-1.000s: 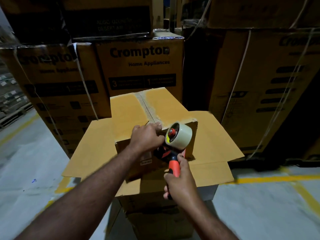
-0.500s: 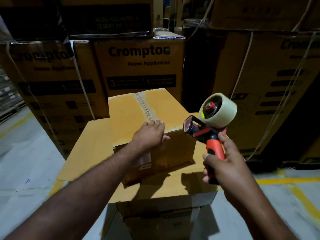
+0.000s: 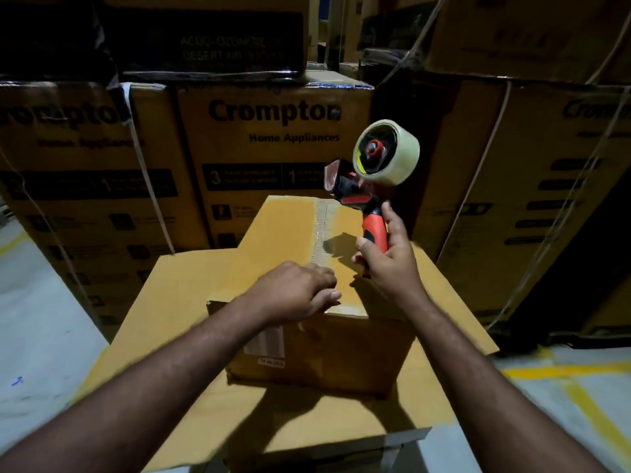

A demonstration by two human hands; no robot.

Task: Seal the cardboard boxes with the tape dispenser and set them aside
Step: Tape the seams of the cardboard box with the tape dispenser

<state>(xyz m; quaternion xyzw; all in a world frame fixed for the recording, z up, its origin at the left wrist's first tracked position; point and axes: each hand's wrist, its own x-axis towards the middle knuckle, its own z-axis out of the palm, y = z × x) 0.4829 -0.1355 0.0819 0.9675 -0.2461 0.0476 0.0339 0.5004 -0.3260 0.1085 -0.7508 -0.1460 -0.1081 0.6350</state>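
A small brown cardboard box (image 3: 283,233) stands in the middle, with a strip of clear tape (image 3: 322,230) running along its top seam. My left hand (image 3: 297,293) lies palm down on the near end of that seam, fingers bent over the front edge. My right hand (image 3: 389,261) grips the orange handle of the tape dispenser (image 3: 372,172) and holds it upright above the box's right side. Its tape roll is up in the air, clear of the box.
The small box sits on a bigger carton with its flaps (image 3: 177,322) spread open. Tall strapped Crompton cartons (image 3: 273,131) form a wall behind and to the right (image 3: 532,199). Grey floor with yellow lines (image 3: 587,404) lies at both sides.
My right hand pulled the dispenser off the box's front edge, swung it out to the right, then raised it over the box top. My left hand stayed pressed on the near seam.
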